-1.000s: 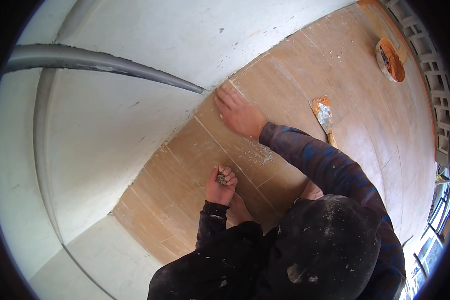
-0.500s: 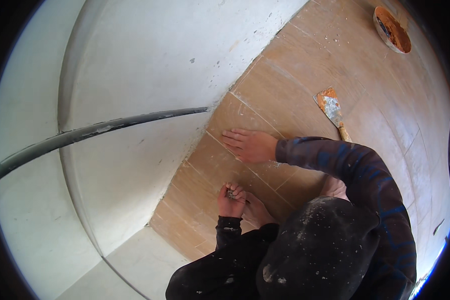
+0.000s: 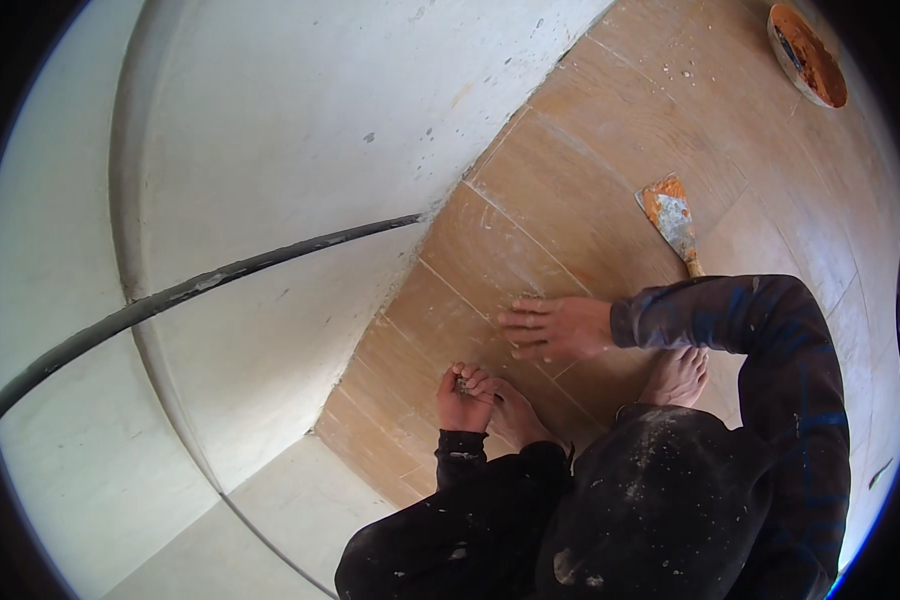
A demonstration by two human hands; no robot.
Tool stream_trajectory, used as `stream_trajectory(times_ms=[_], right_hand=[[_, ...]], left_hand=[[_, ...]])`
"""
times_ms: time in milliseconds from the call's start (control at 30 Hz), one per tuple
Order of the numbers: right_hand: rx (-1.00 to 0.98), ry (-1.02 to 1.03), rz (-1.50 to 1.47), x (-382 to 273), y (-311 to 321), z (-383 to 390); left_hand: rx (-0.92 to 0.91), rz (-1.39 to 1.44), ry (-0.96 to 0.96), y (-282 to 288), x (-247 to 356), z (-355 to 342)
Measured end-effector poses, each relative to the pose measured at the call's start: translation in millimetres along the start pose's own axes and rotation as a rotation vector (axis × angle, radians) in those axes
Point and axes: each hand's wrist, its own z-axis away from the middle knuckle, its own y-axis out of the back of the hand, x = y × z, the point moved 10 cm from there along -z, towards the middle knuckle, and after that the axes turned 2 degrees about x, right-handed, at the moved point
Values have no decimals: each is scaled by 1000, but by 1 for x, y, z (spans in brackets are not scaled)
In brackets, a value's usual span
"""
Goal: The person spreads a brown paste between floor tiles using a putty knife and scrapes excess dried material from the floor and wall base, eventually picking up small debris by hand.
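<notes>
A dark cable (image 3: 200, 288) is seen at the far left, running across the white wall (image 3: 300, 130) from about 8 o'clock up toward the centre, where it meets the edge of the floor. The floor (image 3: 590, 190) is covered with wood-coloured tiles and is dusted with white specks.

Just below the centre, at about 6 o'clock, the left hand (image 3: 462, 398) is held low over a tile joint. Its fingers are curled closed around a small grey object (image 3: 463, 382); what this object is cannot be told. A bare foot (image 3: 515, 415) is touching this hand on its right side.

Slightly to the right of the centre, the right hand (image 3: 555, 328) is laid flat on the floor, with the fingers open and spread, and nothing is held in it.

Further right, at about 2 o'clock, a putty knife (image 3: 672, 220) with an orange-stained blade is lying on the tiles, well apart from both hands. At the upper right rim, an orange-smeared bowl (image 3: 808, 55) is placed on the floor.
</notes>
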Motion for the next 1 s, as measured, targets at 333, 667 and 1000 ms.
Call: stream_trajectory(times_ms=[333, 667, 1000], right_hand=[[182, -355, 197, 54, 32, -23], [-154, -380, 117, -10, 17, 6], [-124, -593, -41, 7, 27, 21]], left_hand=[[22, 31, 6, 3, 4, 9], [51, -26, 90, 3, 0, 0], [47, -279, 103, 3, -22, -33]])
